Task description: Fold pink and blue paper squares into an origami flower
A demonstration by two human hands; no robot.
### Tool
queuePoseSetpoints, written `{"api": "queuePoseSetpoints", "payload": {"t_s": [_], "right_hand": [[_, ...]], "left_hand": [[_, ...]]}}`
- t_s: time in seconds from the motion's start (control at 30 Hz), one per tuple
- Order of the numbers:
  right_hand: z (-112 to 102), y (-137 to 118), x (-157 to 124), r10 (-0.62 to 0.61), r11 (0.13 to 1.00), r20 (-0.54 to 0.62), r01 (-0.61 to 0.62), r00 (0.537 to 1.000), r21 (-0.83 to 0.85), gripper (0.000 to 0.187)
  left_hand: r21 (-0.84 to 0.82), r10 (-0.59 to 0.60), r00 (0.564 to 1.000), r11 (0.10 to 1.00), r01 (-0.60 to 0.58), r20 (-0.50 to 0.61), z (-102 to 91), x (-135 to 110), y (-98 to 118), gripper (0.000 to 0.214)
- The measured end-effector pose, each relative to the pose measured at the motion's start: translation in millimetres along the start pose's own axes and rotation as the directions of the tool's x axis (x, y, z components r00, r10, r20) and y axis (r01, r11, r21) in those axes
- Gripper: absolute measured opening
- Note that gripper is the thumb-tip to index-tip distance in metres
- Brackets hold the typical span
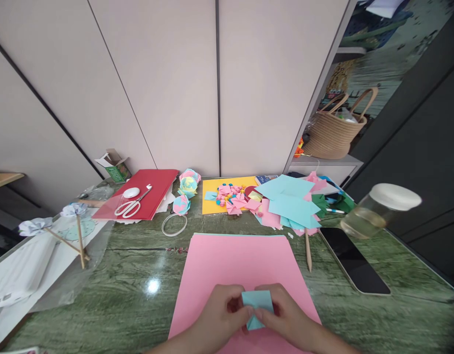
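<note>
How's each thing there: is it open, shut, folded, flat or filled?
Blue paper: folded, pinched by left hand and right hand.
Pink paper: lying flat.
Phone: flat, screen dark.
Jar: lid on, partly filled.
Small box: flaps open.
Scissors: lying on red paper, seemingly shut.
Basket: upright, things inside.

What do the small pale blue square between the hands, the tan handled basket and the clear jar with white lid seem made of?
Small pale blue square: likely matte paper, given its flat faces and straight edges.
Tan handled basket: dull coiled rope, probably, from its stacked ridges.
Clear jar: glossy glass or plastic, unclear which; liquid shows through.
</note>
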State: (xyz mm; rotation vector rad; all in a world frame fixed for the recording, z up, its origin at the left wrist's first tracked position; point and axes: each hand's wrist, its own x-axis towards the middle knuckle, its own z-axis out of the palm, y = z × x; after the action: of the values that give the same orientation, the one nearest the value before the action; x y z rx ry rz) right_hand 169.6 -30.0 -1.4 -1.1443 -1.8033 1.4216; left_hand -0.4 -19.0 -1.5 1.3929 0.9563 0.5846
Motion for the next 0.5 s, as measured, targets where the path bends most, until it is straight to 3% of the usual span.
{"api": "queuePoseSetpoints", "payload": {"t_s": [0.2, 0.37, 0.5], "right_hand": [[-2, 12, 1, -0.029, 0.999, -0.056, 0.030, 0.998, 0.013, 0.032], [-3, 6, 1, -0.058, 0.996, -0.007, 0.058, 0.998, 0.065, 0.036], [-3, 5, 1, -0.050, 0.999, -0.084, 0.050, 0.995, -0.003, 0.034]], "left_hand": [[-0.179, -0.027, 0.998, 0.983, 0.037, 0.057, -0.9, 2, -1, 0.023], [-0.122, 0.003, 1.000, 0.993, -0.002, 0.010, -2.0, 1, 8, 0.023], [-0.075, 0.024, 1.000, 0.997, -0.023, 0.011, -0.9, 0, 10, 0.022]]}}
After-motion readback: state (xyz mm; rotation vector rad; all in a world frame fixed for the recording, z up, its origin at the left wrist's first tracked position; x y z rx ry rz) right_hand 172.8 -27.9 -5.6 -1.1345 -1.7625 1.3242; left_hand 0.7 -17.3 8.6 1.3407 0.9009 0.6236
